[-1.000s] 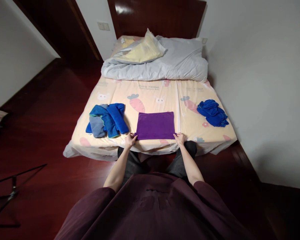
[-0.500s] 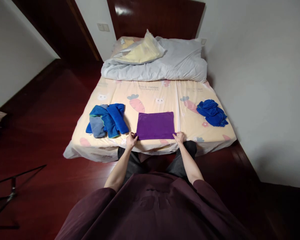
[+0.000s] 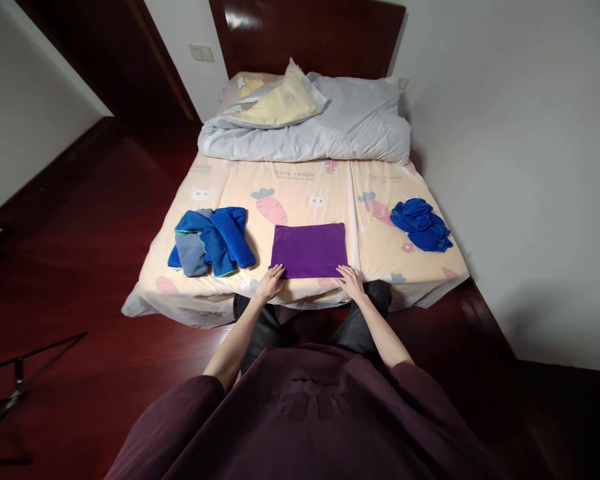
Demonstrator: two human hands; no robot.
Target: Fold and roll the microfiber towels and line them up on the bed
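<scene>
A purple cloth (image 3: 309,250) lies flat as a rectangle near the front edge of the bed (image 3: 300,200). My left hand (image 3: 271,283) rests on its near left corner, fingers stretched out. On the near right corner lies my right hand (image 3: 351,283), its fingers spread and flat. To the left of the purple cloth is a pile of blue and grey cloths (image 3: 211,243), some folded into strips. A crumpled blue cloth (image 3: 421,225) sits on the right side of the bed.
A grey quilt (image 3: 360,123) is bunched at the head of the bed with a pale yellow part (image 3: 293,100) folded over it. Black tripod legs (image 3: 17,390) stand on the floor at left. A wall (image 3: 520,167) runs along the right.
Both hands have let go of the purple cloth's near corners and now lie on it with straightened fingers, slightly further inward. The view has shifted slightly.
</scene>
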